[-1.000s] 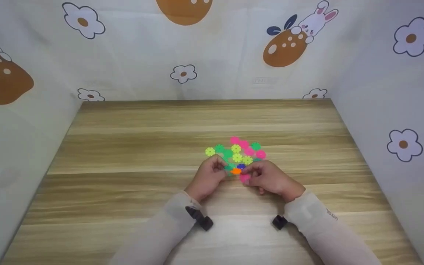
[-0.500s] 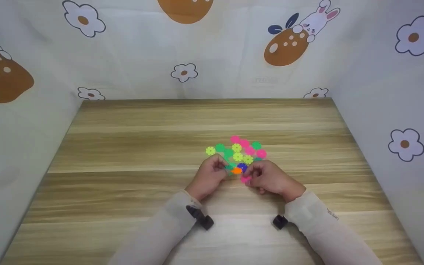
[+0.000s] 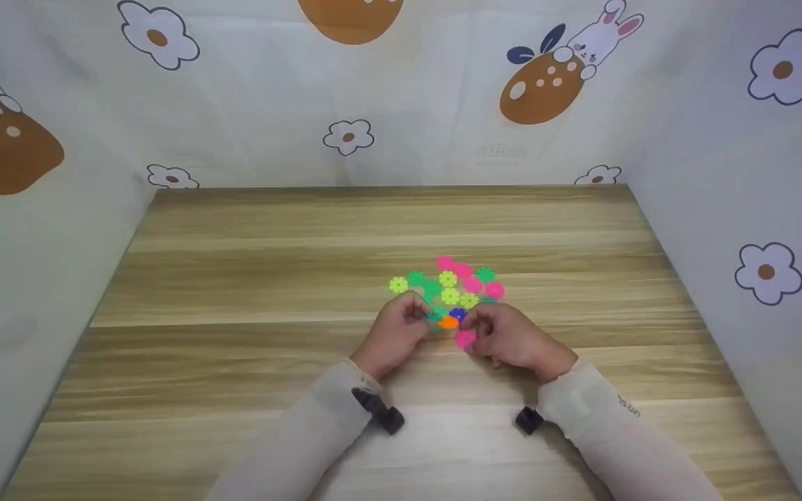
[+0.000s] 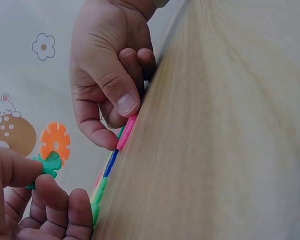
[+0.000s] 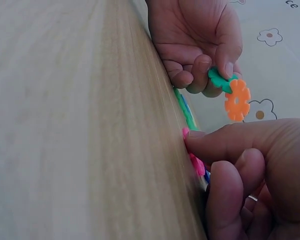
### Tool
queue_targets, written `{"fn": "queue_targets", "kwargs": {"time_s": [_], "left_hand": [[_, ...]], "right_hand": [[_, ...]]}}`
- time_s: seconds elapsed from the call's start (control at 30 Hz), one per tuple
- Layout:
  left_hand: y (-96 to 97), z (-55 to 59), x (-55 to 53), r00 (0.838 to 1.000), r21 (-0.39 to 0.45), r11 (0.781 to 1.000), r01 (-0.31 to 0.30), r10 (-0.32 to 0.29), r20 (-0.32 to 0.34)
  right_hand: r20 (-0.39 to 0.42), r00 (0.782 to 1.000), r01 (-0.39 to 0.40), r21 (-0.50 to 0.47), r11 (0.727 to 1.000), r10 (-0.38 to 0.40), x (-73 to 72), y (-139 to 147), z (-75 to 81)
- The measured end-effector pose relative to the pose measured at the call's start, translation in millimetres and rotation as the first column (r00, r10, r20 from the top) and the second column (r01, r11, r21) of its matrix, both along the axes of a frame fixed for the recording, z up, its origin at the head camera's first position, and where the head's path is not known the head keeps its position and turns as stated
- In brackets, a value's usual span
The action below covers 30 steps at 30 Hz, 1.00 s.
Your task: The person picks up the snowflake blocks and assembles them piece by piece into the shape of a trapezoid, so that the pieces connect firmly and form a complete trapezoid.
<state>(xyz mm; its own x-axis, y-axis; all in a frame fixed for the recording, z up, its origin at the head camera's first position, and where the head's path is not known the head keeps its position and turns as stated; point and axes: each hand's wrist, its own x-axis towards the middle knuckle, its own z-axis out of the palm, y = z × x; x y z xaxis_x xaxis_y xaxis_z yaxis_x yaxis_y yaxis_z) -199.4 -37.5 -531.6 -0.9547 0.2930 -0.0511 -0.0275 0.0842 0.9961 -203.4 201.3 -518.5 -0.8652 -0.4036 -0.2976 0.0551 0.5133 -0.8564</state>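
My left hand [image 3: 395,332] pinches a green notched plastic disc [image 4: 51,164] between thumb and fingers. An orange notched disc [image 5: 237,100] is slotted into that green one, held off the table. To the right, a pink disc [image 3: 465,339] lies at the table surface with the thumb and forefinger of my right hand [image 3: 512,337] pinching its edge. A blue disc [image 3: 457,315] sits just beyond the right fingertips, partly covered by them. Beyond both hands spreads a loose group of green, yellow [image 3: 450,296] and pink discs, some of them overlapping.
The wood-grain table [image 3: 248,278] extends to all sides of the discs. A patterned cloth [image 3: 248,104] with flowers and rabbits hangs behind it and along both sides. Small black wrist cameras [image 3: 390,421] sit at both cuffs.
The right fingers have shifted slightly on the pink disc, and more of that disc shows now. The left hand with the green and orange discs stays almost in place.
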Motion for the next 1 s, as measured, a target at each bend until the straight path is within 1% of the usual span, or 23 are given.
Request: {"fn": "queue_targets", "kwargs": {"time_s": [0.37,0.57,0.63,0.73,0.8,0.87,1.0], "left_hand": [[0.1,-2.4,-1.3,1.0,0.013,1.0,0.015,-0.015,-0.026],[0.3,-2.6,-1.9,1.0,0.002,1.0,0.006,-0.006,-0.007],[0.4,-2.1,-2.0,1.0,-0.005,1.0,0.005,-0.005,-0.001],[0.3,-1.0,-1.7,1.0,-0.005,1.0,0.007,-0.007,0.006],[-0.1,-1.2,-1.9,1.0,-0.004,1.0,0.007,-0.007,0.005],[-0.5,-1.5,-2.1,1.0,-0.007,1.0,0.006,-0.006,-0.001],[-0.7,-2.9,-2.9,1.0,-0.012,1.0,0.008,-0.009,-0.017]], "right_hand": [[0.015,1.0,0.024,-0.003,1.0,-0.024,-0.3,1,-3.3],[0.006,1.0,0.024,-0.001,1.0,-0.024,-1.1,3,-4.6],[0.01,1.0,0.025,-0.023,0.999,-0.025,-1.6,4,-5.2],[0.028,0.999,0.04,-0.113,0.993,-0.037,-2.7,6,-6.9],[0.058,0.997,0.065,-0.206,0.976,-0.054,-4.0,7,-8.8],[0.097,0.993,0.1,-0.306,0.947,-0.074,-5.0,7,-10.5],[0.174,0.978,0.184,-0.441,0.878,-0.117,-6.2,6,-12.9]]}}
